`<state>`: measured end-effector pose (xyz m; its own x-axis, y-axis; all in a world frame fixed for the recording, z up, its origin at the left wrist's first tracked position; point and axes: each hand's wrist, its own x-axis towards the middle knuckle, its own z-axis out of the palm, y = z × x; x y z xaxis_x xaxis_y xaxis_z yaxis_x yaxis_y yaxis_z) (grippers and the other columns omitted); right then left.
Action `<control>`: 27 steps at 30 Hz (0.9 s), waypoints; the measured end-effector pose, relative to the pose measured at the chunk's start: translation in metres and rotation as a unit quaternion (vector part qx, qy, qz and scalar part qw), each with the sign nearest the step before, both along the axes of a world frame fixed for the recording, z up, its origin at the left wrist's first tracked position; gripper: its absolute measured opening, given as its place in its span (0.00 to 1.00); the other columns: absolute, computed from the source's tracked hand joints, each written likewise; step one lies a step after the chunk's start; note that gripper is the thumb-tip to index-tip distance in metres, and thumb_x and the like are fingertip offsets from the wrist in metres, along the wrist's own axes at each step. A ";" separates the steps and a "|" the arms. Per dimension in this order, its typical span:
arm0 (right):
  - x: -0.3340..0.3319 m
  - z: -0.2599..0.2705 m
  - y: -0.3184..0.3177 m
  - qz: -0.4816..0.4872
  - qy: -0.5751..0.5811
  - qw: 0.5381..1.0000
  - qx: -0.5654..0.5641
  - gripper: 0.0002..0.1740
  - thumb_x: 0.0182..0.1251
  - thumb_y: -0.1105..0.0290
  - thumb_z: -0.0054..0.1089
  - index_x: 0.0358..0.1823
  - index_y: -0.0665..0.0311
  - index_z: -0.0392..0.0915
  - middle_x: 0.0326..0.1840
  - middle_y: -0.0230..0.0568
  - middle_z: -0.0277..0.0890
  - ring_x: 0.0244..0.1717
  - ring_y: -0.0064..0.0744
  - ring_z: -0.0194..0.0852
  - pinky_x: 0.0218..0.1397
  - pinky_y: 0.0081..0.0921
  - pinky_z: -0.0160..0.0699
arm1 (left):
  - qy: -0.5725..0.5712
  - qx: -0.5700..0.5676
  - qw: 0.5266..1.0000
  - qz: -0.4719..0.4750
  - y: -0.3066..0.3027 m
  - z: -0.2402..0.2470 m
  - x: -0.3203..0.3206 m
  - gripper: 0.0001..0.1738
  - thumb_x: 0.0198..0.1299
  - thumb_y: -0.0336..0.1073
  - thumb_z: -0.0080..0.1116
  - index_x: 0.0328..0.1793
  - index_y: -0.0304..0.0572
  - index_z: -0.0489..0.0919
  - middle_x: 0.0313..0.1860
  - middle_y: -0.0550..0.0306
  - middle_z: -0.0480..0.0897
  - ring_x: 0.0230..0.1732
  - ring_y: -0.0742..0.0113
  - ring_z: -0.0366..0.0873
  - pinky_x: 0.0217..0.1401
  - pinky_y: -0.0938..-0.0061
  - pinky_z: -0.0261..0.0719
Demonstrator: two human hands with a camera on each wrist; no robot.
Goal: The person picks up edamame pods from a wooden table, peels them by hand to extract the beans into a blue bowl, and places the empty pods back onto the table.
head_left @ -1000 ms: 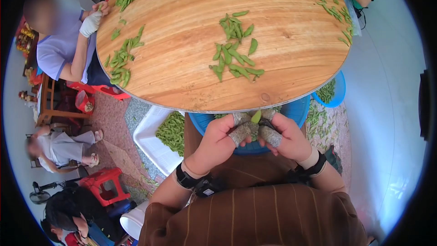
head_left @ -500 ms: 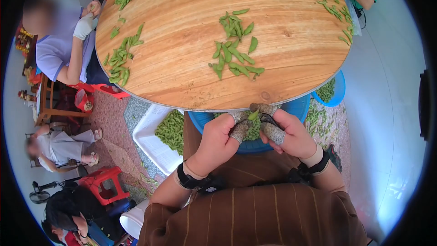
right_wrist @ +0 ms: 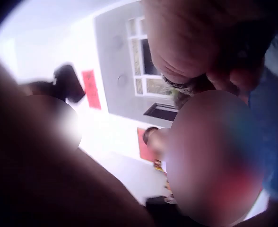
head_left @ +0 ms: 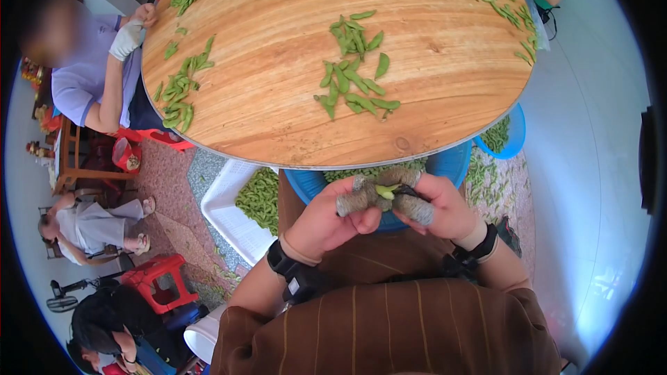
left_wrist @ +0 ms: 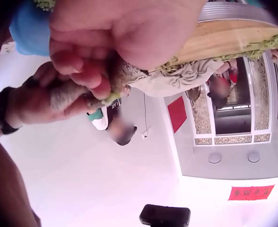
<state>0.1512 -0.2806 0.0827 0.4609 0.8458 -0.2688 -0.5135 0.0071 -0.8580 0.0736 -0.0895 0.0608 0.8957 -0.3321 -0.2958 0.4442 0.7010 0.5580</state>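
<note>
Just below the near edge of the round wooden table (head_left: 278, 125), both hands meet at a green pod (head_left: 386, 191). The left hand (head_left: 333, 214) pinches it with wrapped fingertips, its other fingers curled beneath. From the other side the right hand (head_left: 441, 210) grips it between a wrapped thumb and finger; something dark lies by that thumb. Below the left palm (left_wrist: 151, 30), the left wrist view shows a bit of green (left_wrist: 111, 98) at the fingertips. In the right wrist view the right hand (right_wrist: 200, 47) is dark and blurred, and the pod cannot be made out.
Loose pods (head_left: 354, 83) lie mid-table. Under the hands stands a blue basin (head_left: 448, 167) with green contents. A white crate (head_left: 226, 201) of pods is at left, a smaller blue basin (head_left: 515, 132) at right. A gloved person (head_left: 97, 90) sits at the table's left.
The left hand has rolled over and its fingers have closed up beside the right hand's. The pod, more upright before, now lies nearly sideways. The seated person's gloved hand has shifted slightly.
</note>
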 end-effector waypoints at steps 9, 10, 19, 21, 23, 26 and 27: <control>0.000 -0.033 -0.009 -0.010 -0.609 0.768 -0.198 0.18 0.53 0.75 0.58 0.48 0.61 0.77 0.31 0.44 0.76 0.33 0.49 0.78 0.32 0.40 0.76 | 0.100 0.196 0.975 0.036 -0.001 -0.022 0.000 0.09 0.68 0.36 0.51 0.45 0.40 0.77 0.30 0.59 0.80 0.27 0.72 0.74 0.32 0.81 0.72; -0.001 -0.031 -0.009 -0.024 -0.595 0.774 -0.215 0.17 0.53 0.75 0.59 0.48 0.62 0.77 0.30 0.45 0.75 0.33 0.50 0.78 0.33 0.39 0.76 | 0.077 0.247 0.966 0.028 -0.001 -0.021 0.000 0.09 0.68 0.35 0.51 0.46 0.40 0.78 0.31 0.59 0.81 0.28 0.72 0.76 0.33 0.80 0.73; 0.037 0.015 0.027 -0.200 -0.630 0.716 -0.223 0.12 0.55 0.75 0.60 0.42 0.65 0.76 0.33 0.53 0.74 0.34 0.57 0.74 0.34 0.42 0.73 | -0.199 0.566 0.796 0.075 0.012 -0.017 -0.012 0.15 0.61 0.27 0.58 0.55 0.35 0.79 0.43 0.58 0.82 0.43 0.72 0.78 0.46 0.79 0.75; 0.056 0.009 0.038 -0.209 -0.653 0.690 -0.232 0.11 0.55 0.75 0.60 0.41 0.66 0.76 0.33 0.53 0.73 0.33 0.57 0.73 0.34 0.42 0.73 | -0.163 0.522 0.827 0.128 0.018 -0.023 -0.022 0.15 0.60 0.26 0.58 0.55 0.35 0.79 0.43 0.56 0.82 0.42 0.70 0.78 0.46 0.78 0.75; 0.066 0.007 0.043 -0.219 -0.675 0.663 -0.238 0.11 0.54 0.74 0.60 0.40 0.66 0.75 0.33 0.54 0.73 0.33 0.58 0.73 0.34 0.43 0.72 | -0.127 0.476 0.851 0.182 0.031 -0.024 -0.037 0.16 0.60 0.25 0.58 0.55 0.36 0.79 0.43 0.55 0.82 0.42 0.69 0.78 0.45 0.77 0.75; 0.074 0.007 0.040 -0.173 -0.663 0.679 -0.264 0.09 0.55 0.74 0.60 0.38 0.68 0.75 0.31 0.54 0.73 0.33 0.59 0.71 0.35 0.42 0.73 | -0.035 0.668 0.713 0.211 0.071 -0.026 -0.074 0.17 0.53 0.25 0.60 0.51 0.38 0.81 0.40 0.46 0.81 0.39 0.53 0.80 0.45 0.70 0.77; 0.074 0.007 0.036 -0.185 -0.629 0.712 -0.251 0.09 0.55 0.75 0.60 0.39 0.68 0.75 0.31 0.52 0.74 0.32 0.54 0.73 0.35 0.38 0.74 | -0.021 0.743 0.643 0.183 0.082 -0.027 -0.084 0.18 0.52 0.25 0.60 0.52 0.38 0.80 0.40 0.45 0.81 0.40 0.51 0.79 0.47 0.69 0.78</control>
